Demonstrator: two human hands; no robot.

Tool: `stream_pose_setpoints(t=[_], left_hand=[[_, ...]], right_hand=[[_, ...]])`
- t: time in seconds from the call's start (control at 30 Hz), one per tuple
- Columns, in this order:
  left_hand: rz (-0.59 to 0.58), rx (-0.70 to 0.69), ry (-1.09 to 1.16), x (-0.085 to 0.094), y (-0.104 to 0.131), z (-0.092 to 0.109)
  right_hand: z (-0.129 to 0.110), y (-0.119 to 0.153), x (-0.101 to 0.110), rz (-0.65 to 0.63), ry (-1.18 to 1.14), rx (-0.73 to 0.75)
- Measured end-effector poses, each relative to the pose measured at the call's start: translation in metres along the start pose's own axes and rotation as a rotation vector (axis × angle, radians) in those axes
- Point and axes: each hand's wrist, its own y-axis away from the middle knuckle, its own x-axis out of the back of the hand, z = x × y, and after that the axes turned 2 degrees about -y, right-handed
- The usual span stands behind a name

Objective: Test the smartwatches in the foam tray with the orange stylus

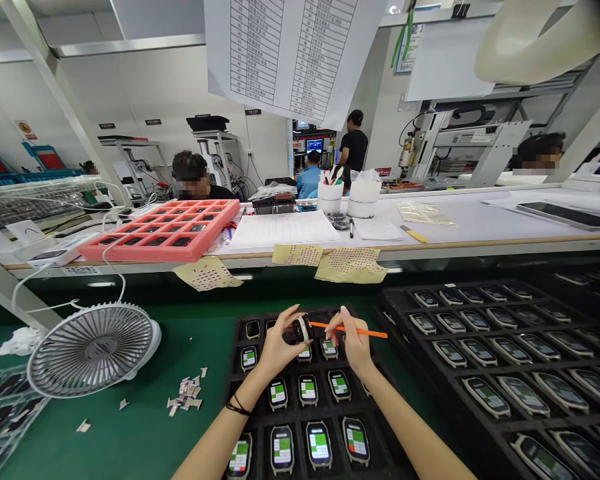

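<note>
Between the thumb and fingers of my left hand [279, 343] is a smartwatch case [302, 329], tilted up on its side above the foam tray. My right hand [353, 339] grips a thin orange stick [367, 331], whose left tip reaches the edge of the watch case. Whether the tip touches it I cannot tell. Below both hands lies a black foam tray [260, 400] with watch cases in its pockets. Several of their screens are lit green and white, such as the lit watch [319, 444] near the front.
A second black tray of watches [485, 397] stands at right. To the left are a white fan [95, 350] and a pile of small metallic pieces [186, 395] on the green mat [150, 440]. The shelf ahead holds a pink foam tray [200, 250] and papers; other people sit beyond.
</note>
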Motion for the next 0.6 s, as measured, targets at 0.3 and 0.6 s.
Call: stream_pose_setpoints(t=[0.3,0.6], left_hand=[[-0.003,-0.020,-0.040,0.0005,0.0012,-0.0012],[0.011,-0.022,-0.036,0.0010,-0.0009,-0.0011]], right_hand=[[0.0022,0.0040,-0.0036,-0.062,0.027,0.002],[0.0018,0.0049,-0.0034,-0.082,0.021,0.019]])
